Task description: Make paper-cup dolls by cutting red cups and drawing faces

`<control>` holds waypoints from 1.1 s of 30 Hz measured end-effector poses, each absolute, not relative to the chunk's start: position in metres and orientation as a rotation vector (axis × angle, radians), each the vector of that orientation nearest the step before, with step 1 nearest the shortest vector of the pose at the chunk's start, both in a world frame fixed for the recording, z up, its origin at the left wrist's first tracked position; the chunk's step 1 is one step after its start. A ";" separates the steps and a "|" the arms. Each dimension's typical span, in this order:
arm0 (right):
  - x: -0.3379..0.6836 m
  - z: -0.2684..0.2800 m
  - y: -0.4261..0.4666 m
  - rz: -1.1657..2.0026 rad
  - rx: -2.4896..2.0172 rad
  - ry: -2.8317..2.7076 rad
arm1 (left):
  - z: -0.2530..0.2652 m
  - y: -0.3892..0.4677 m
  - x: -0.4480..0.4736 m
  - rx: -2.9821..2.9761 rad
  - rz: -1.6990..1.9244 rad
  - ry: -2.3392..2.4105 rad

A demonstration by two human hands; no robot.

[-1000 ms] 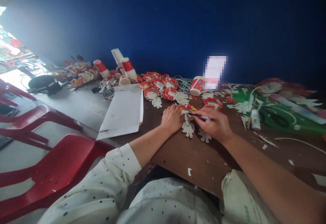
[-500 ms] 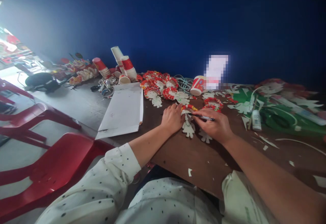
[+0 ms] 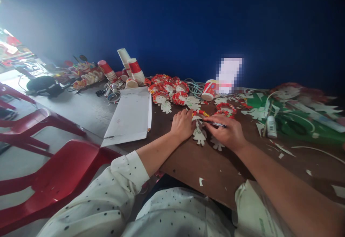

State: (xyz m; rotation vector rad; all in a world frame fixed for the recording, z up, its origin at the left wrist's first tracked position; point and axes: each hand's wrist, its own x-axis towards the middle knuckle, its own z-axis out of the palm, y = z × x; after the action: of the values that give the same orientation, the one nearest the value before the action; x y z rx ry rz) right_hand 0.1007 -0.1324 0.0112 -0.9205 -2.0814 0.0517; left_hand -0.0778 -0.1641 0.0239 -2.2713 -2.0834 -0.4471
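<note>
Bench (image 3: 205, 167), brown-topped, centre to lower right of the frame, strewn with paper scraps. Right hand (image 3: 228, 131), right of centre: fingers pinching a dark-and-clear pen (image 3: 219, 124), tip toward the left; any maker's mark on the barrel too small to read. Left hand (image 3: 182, 125), centre: fingers close together, beside the work; whether they pinch its edge cannot be told. White paper cutout (image 3: 199, 135), lobed at its lower end, lying on the bench between the two hands at centre frame, below a red-and-yellow ring (image 3: 201, 113); dark line markings on it, no legible words. Second white cutout (image 3: 217, 144), partly beneath the right hand. Heap of red-and-white ornaments (image 3: 169, 89), above centre. Paper cup (image 3: 209, 90), red and white, tipped, coloured print not legible. Bright panel (image 3: 229, 75), upper right of centre, pixelated, its content unreadable. White bottle (image 3: 271, 126), right, its small dark label print illegible. Pale bag (image 3: 252, 204), lower right, bearing faint green lettering that cannot be made out. White flat box (image 3: 130, 116), left of centre. Stacked cups (image 3: 137, 72), upper left of centre, red-banded, without readable wording.
</note>
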 end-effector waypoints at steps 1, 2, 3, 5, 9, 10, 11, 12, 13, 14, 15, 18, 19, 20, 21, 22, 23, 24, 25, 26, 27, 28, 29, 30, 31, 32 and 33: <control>0.101 0.011 -0.133 0.046 -0.921 -2.077 | 0.024 -0.164 -0.078 -2.273 -0.444 -2.085; 0.101 0.012 -0.133 0.038 -0.919 -2.074 | 0.024 -0.164 -0.078 -2.273 -0.440 -2.089; 0.101 0.012 -0.133 0.029 -0.916 -2.071 | 0.024 -0.164 -0.078 -2.272 -0.437 -2.094; 0.101 0.012 -0.133 0.024 -0.908 -2.079 | 0.024 -0.164 -0.078 -2.269 -0.438 -2.101; 0.101 0.011 -0.133 0.009 -0.900 -2.076 | 0.025 -0.164 -0.077 -2.270 -0.447 -2.111; 0.100 0.011 -0.133 0.004 -0.900 -2.072 | 0.025 -0.164 -0.077 -2.270 -0.449 -2.112; 0.100 0.011 -0.133 0.004 -0.899 -2.070 | 0.025 -0.164 -0.077 -2.270 -0.454 -2.112; 0.100 0.011 -0.134 0.006 -0.898 -2.071 | 0.025 -0.164 -0.077 -2.271 -0.459 -2.111; 0.100 0.012 -0.134 0.014 -0.899 -2.071 | 0.024 -0.164 -0.077 -2.273 -0.464 -2.108; 0.101 0.014 -0.135 0.027 -0.899 -2.070 | 0.024 -0.164 -0.077 -2.278 -0.467 -2.104; 0.102 0.016 -0.136 0.046 -0.893 -2.065 | 0.024 -0.164 -0.078 -2.281 -0.470 -2.102; 0.109 0.023 -0.136 0.118 -0.888 -1.982 | 0.025 -0.164 -0.079 -2.283 -0.479 -2.107; 0.112 0.026 -0.136 0.134 -0.901 -1.942 | 0.025 -0.164 -0.079 -2.283 -0.486 -2.112; 0.116 0.028 -0.135 0.144 -0.924 -1.900 | 0.025 -0.164 -0.079 -2.284 -0.496 -2.118; 0.120 0.031 -0.133 0.150 -0.955 -1.859 | 0.024 -0.163 -0.079 -2.286 -0.513 -2.123; 0.124 0.033 -0.131 0.152 -0.987 -1.815 | 0.023 -0.162 -0.079 -2.284 -0.537 -2.131; 0.128 0.034 -0.129 0.151 -1.017 -1.768 | 0.022 -0.161 -0.079 -2.279 -0.567 -2.142; 0.132 0.035 -0.127 0.154 -1.044 -1.723 | 0.021 -0.160 -0.080 -2.273 -0.605 -2.153; 0.136 0.036 -0.125 0.164 -1.072 -1.690 | 0.020 -0.159 -0.080 -2.268 -0.651 -2.161; 0.140 0.037 -0.123 0.178 -1.102 -1.666 | 0.018 -0.157 -0.080 -2.264 -0.708 -2.165; 0.143 0.037 -0.121 0.190 -1.136 -1.653 | 0.016 -0.156 -0.081 -2.263 -0.774 -2.162; 0.147 0.037 -0.119 0.199 -1.173 -1.651 | 0.015 -0.155 -0.081 -2.264 -0.848 -2.151; 0.150 0.036 -0.117 0.202 -1.211 -1.654 | 0.014 -0.154 -0.082 -2.265 -0.925 -2.135; 0.153 0.036 -0.117 0.193 -1.252 -1.654 | 0.013 -0.153 -0.083 -2.260 -1.004 -2.118; 0.156 0.036 -0.116 0.179 -1.293 -1.654 | 0.012 -0.151 -0.084 -2.250 -1.078 -2.107; 0.158 0.036 -0.116 0.166 -1.332 -1.657 | 0.012 -0.150 -0.086 -2.234 -1.145 -2.105; 0.161 0.036 -0.117 0.159 -1.370 -1.661 | 0.013 -0.149 -0.087 -2.211 -1.211 -2.110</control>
State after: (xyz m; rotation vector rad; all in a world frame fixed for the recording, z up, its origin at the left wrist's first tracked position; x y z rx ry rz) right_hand 0.1605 -0.1167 0.0362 -1.3701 -1.6615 0.1586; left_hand -0.0872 -0.1490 0.0125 -2.2110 -2.1104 -1.2112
